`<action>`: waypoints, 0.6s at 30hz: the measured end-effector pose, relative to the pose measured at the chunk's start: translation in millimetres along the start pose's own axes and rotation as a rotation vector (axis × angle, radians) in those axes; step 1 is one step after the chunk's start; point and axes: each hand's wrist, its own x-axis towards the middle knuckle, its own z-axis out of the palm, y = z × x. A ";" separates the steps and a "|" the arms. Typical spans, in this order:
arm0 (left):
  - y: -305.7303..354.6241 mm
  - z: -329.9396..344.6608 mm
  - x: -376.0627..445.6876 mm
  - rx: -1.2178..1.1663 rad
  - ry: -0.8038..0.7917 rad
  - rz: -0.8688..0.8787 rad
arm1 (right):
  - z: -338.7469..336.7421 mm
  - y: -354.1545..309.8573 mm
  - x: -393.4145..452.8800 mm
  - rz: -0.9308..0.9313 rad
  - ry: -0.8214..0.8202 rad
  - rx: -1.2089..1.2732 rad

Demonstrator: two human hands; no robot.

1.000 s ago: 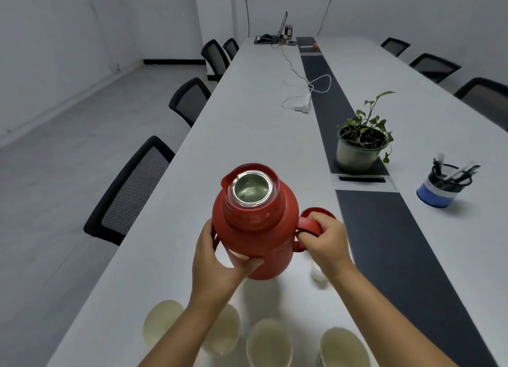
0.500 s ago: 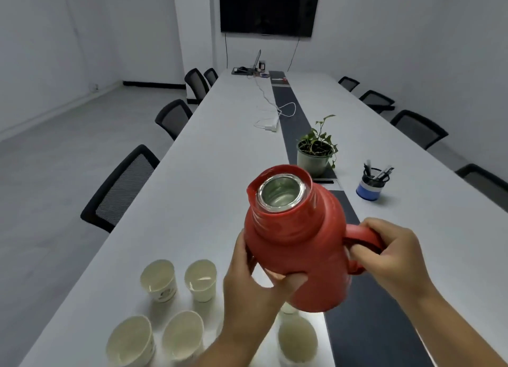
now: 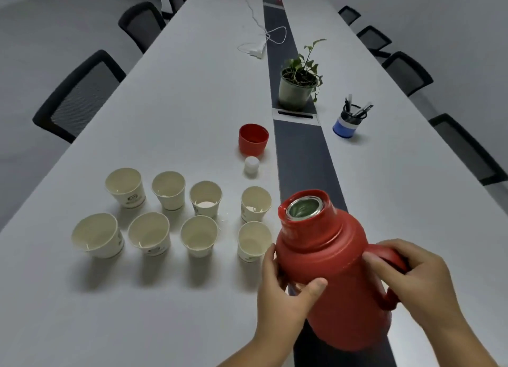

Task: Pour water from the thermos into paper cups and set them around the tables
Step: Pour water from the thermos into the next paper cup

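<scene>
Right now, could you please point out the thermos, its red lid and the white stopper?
thermos (image 3: 327, 259): head view, red shoulder.
red lid (image 3: 253, 142): head view, outer wall.
white stopper (image 3: 251, 165): head view, rounded top.

A green plant in a grey pot (image 3: 296, 93) stands on the table's dark centre strip (image 3: 302, 152). A blue-and-white pen holder (image 3: 347, 123) sits beside it. White cable (image 3: 268, 38) lies farther off; black mesh chairs (image 3: 79, 94) line both sides.

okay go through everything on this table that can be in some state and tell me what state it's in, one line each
thermos: uncapped, mouth open, tilted toward the cups, held off the table
left hand: fingers curled round the thermos body
right hand: grips the thermos handle
red cap: off, open side up on the table
white stopper: out, beside the cap
paper cups: eight, upright, two rows
</scene>
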 end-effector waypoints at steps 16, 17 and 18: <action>-50.5 9.8 -5.0 -0.126 0.169 -0.188 | 32.2 18.7 33.5 -0.091 -0.308 -0.347; -49.9 9.4 -4.5 -0.137 0.176 -0.183 | 34.1 17.5 36.0 -0.109 -0.317 -0.373; -49.2 9.5 -3.8 -0.141 0.183 -0.176 | 35.6 16.6 39.1 -0.126 -0.325 -0.396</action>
